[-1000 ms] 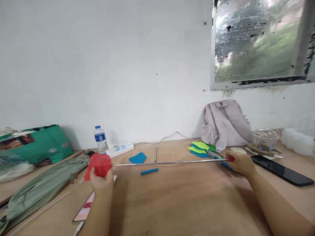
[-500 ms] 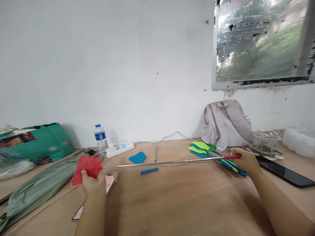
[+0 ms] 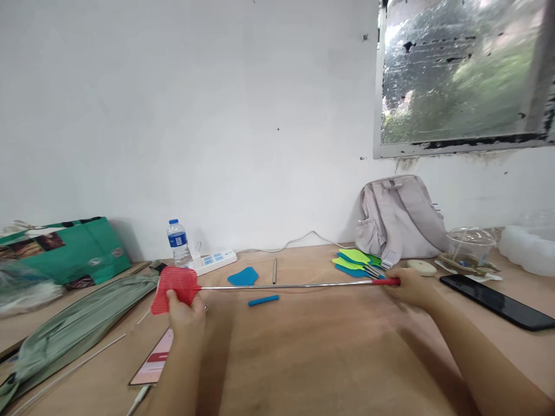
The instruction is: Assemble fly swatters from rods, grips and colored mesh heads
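Observation:
A red fly swatter with a thin metal telescopic rod (image 3: 286,286) stretches level across the front of me. My left hand (image 3: 187,315) is closed on its red mesh head, thumb on the near face. At the other end, my right hand (image 3: 414,287) grips the red handle. Beneath the rod on the table lie a blue swatter head (image 3: 243,277), a short metal tube (image 3: 274,271) and a blue handle (image 3: 263,301). Near my right hand is a pile of yellow-green and blue fly swatters (image 3: 353,260), their handles partly hidden behind it.
A pink-screened phone (image 3: 151,361) lies under my left forearm, a black phone (image 3: 498,303) at the right. Along the wall stand a green bag (image 3: 95,251), a water bottle (image 3: 177,240), a power strip (image 3: 214,262), a grey backpack (image 3: 401,219) and a plastic cup (image 3: 468,245).
My hands have come closer together, left hand rightward and right hand leftward, and the swatter's rod has become shorter. A round whitish object now shows behind my right hand.

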### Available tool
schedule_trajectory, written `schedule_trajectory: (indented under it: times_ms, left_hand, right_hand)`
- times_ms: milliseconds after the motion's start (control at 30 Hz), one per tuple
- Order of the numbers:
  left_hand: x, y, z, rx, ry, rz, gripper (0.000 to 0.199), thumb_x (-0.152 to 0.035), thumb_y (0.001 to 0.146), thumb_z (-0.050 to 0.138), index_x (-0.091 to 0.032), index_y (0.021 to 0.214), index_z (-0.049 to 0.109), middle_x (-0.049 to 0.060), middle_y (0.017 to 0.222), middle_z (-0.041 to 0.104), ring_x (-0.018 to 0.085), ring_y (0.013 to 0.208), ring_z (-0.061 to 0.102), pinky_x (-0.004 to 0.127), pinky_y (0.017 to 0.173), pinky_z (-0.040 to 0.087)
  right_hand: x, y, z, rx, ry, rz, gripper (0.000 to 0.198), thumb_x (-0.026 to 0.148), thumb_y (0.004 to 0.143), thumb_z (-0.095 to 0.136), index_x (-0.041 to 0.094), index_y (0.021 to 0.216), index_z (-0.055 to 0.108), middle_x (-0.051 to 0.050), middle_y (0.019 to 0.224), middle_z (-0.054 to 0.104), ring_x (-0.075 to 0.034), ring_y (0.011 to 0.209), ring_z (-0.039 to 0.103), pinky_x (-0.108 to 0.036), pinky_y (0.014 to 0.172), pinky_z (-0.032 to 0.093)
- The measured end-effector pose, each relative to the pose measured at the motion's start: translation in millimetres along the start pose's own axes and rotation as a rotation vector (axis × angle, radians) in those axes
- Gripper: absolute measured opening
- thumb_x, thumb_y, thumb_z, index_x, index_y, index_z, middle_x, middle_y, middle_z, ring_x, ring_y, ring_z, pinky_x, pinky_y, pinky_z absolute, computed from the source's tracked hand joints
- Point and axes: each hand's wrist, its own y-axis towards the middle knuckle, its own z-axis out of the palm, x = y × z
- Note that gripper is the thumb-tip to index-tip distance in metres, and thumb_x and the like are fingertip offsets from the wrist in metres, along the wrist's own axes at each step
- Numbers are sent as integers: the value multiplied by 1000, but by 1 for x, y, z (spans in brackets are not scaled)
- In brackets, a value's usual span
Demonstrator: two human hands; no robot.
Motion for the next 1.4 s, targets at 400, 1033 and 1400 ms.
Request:
schedule_trajectory:
  times_ms: [400, 1033, 1400]
  left_hand:
    - [23, -31, 26, -251, -170, 18, 22, -19, 89, 33, -21, 82, 53, -4, 85, 64, 3, 85, 58, 13, 76, 47]
    - [63, -99, 56, -265, -78, -209, 8, -23, 85, 44, -21, 84, 52, -2, 88, 61, 7, 81, 60, 17, 66, 51]
    - [63, -104, 55, -278, -77, -203, 8, -21, 86, 42, -20, 84, 50, 0, 87, 60, 7, 79, 60, 15, 66, 50]
  right_hand:
    - [17, 4, 6, -74, 41, 28, 24, 29, 65, 45, 20, 44, 41, 2, 43, 43, -13, 47, 41, -24, 47, 23]
    - [109, -2, 35, 7, 226, -8, 16, 10, 57, 43, 19, 44, 47, 3, 43, 47, -12, 48, 44, -21, 45, 22]
    - [109, -4, 42, 47, 180, 140, 15, 7, 54, 43, 18, 45, 47, 1, 43, 49, -12, 46, 46, -22, 43, 17]
